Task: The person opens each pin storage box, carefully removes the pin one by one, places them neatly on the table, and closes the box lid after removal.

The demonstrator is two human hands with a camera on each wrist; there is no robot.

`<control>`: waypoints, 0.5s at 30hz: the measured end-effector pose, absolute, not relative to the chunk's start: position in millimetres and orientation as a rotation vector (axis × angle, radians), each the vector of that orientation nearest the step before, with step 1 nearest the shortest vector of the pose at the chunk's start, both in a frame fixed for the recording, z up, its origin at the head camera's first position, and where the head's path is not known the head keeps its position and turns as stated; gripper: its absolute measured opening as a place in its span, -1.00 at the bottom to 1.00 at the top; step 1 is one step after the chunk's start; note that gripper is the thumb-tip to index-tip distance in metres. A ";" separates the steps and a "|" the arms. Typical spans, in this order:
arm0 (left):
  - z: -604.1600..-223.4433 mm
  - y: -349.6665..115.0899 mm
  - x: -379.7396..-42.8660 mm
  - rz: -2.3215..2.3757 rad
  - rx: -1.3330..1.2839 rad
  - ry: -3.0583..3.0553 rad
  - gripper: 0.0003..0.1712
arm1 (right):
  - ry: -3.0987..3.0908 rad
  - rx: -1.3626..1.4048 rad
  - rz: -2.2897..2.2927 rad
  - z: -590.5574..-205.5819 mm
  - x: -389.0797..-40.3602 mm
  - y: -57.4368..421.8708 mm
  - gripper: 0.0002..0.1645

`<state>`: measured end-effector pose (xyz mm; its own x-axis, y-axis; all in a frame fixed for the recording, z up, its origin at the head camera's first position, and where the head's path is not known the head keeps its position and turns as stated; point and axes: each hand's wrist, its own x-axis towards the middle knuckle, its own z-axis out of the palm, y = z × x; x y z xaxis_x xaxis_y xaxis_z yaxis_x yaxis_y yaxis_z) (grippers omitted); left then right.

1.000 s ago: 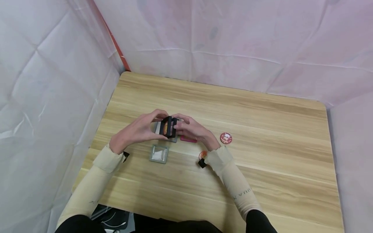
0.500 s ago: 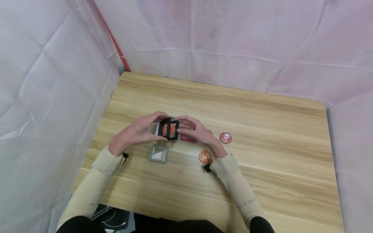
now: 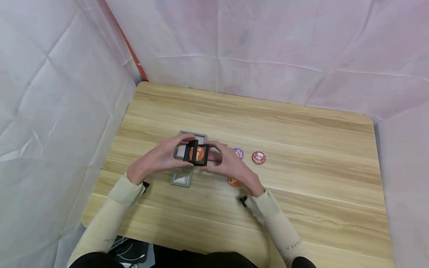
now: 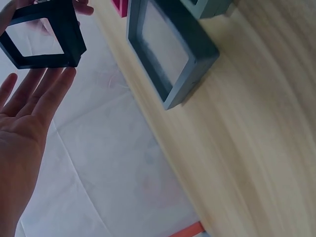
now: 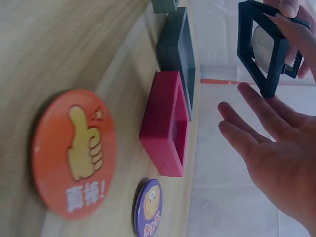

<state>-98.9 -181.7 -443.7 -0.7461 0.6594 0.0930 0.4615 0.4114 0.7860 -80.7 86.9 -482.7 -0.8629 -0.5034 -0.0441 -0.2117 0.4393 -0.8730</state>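
Note:
Both hands hold a black hinged display frame (image 3: 205, 163), partly unfolded like a book, above the table. An orange round badge (image 3: 200, 153) sits in its right half; its pale back (image 5: 263, 47) shows in the right wrist view. My left hand (image 3: 159, 156) pinches the left half between thumb and fingers. My right hand (image 3: 229, 162) grips the right half by its edges. Under the hands lie grey frames (image 3: 203, 135) and a pink frame (image 5: 160, 118), partly hidden. Another grey frame (image 3: 181, 184) with a clear window lies nearer my body.
To the right of the frames lie a purple badge (image 3: 239, 152), a red badge (image 3: 259, 157) and an orange thumbs-up badge (image 5: 74, 153), partly covered by the right hand in the head view. White cloth walls (image 3: 268, 48) stand behind the table (image 3: 301, 178) and at its sides.
The black frame has turned so that the orange badge shows fully, and it has come slightly nearer. My right hand has shifted its fingers and now grips the frame's right half by its edges.

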 end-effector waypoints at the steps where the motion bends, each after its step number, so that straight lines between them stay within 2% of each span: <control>1: -444.8 -181.3 -97.9 1.246 0.993 2.434 0.03 | 2.412 -0.620 -1.384 -482.9 -79.3 87.4 0.01; 10: -451.1 -180.5 -86.2 1.213 0.984 2.442 0.11 | 2.485 -0.610 -1.278 -487.5 -65.4 99.0 -0.02; 15: -454.5 -180.7 -79.6 1.194 0.954 2.433 0.03 | 2.549 -0.672 -1.231 -491.4 -58.5 106.3 -0.10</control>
<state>-79.6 -180.7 -454.5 -0.7477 0.6624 0.0461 0.4419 0.4445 0.7792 -58.5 106.3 -491.4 -0.8679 -0.4967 -0.0084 -0.3023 0.5415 -0.7844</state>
